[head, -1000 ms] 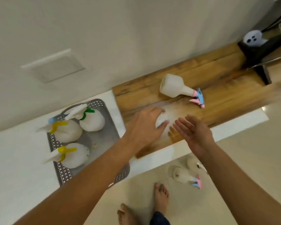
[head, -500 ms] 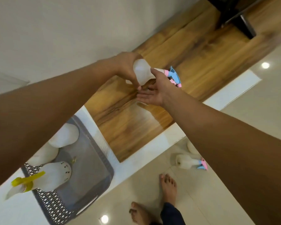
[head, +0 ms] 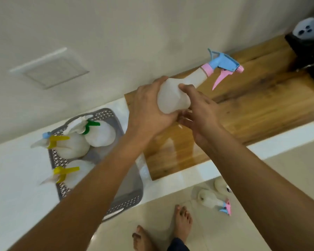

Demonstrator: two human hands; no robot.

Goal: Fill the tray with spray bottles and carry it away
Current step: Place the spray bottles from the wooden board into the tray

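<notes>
Tray (head: pixel 132 194) holds three bottles (room left). Left hand (head: pixel 149 113) and right hand (head: pixel 199 113) both clasp pink-blue spray bottle (head: pixel 174 98) above counter; loading unfinished, carry pending.

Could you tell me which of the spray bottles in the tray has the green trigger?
The bottle nearest the wooden board; the tray's other two have yellow triggers.

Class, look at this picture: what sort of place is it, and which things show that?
Probably a home, not a workshop: bare feet on a glossy tiled floor, a wooden counter against a plain wall, and a small ghost toy.
</notes>
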